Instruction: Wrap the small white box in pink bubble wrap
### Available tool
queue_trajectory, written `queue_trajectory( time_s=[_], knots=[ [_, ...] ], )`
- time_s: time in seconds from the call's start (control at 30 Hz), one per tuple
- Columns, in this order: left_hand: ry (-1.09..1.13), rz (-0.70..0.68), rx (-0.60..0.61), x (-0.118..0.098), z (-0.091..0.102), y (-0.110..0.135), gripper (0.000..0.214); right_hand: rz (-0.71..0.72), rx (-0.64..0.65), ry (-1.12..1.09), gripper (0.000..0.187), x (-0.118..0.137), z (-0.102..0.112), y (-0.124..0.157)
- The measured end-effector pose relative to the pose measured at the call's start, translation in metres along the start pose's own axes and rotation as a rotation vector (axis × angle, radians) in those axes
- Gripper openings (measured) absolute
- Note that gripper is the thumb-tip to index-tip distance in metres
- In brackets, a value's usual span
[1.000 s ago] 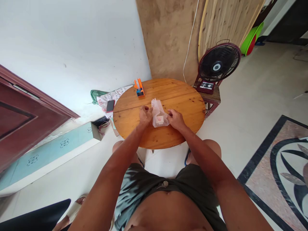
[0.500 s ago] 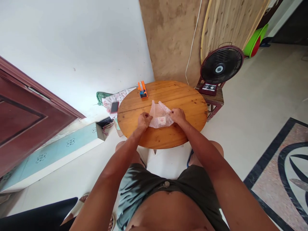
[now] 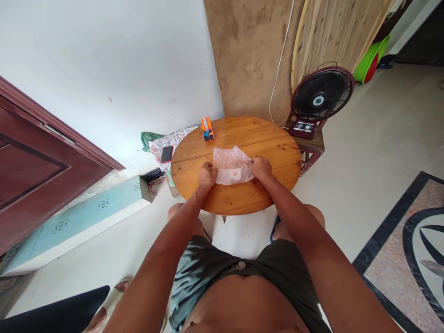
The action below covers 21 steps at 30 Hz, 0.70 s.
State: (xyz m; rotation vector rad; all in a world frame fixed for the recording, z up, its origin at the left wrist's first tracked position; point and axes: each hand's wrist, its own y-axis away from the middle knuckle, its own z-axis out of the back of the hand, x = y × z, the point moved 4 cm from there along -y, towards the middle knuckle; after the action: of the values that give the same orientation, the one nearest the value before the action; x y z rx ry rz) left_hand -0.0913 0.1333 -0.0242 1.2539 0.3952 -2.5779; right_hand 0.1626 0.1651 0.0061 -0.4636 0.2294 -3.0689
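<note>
A sheet of clear bubble wrap [image 3: 229, 161] lies spread on the round wooden table [image 3: 270, 148], with a small pale box-like item [image 3: 235, 174] under or in it near the front edge. My left hand [image 3: 207, 174] is closed on the wrap's left edge. My right hand [image 3: 260, 167] is closed on its right edge. The wrap is stretched flat between the two hands.
An orange and blue tool [image 3: 208, 130] stands at the table's far left edge. A dark red fan [image 3: 321, 98] sits on a stool to the right. A phone [image 3: 167, 154] lies on printed paper on the floor at the left, by a dark wooden door [image 3: 38, 157].
The bubble wrap went from a bunched-up, raised shape to a sheet pulled flat on the table. Both hands moved apart to its left and right edges.
</note>
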Motion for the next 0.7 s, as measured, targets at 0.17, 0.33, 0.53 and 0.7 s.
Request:
queue_trajectory(
  time_s=[0.17,0.33,0.53,0.7],
  knots=[
    [-0.021,-0.048,-0.031,-0.002,0.001,0.007,0.014,0.072,0.0,-0.082,0.028,0.003,0.0,-0.01],
    [0.064,-0.209,0.052,-0.002,-0.006,0.0,0.03,0.159,-0.043,-0.148,0.024,0.006,-0.004,-0.024],
    [0.04,-0.333,0.202,-0.006,-0.017,-0.022,0.028,0.209,-0.071,-0.16,0.025,0.015,-0.011,-0.036],
    [0.011,-0.308,0.174,0.002,-0.021,-0.026,0.03,0.101,-0.096,-0.142,0.026,0.009,-0.015,-0.039]
  ],
)
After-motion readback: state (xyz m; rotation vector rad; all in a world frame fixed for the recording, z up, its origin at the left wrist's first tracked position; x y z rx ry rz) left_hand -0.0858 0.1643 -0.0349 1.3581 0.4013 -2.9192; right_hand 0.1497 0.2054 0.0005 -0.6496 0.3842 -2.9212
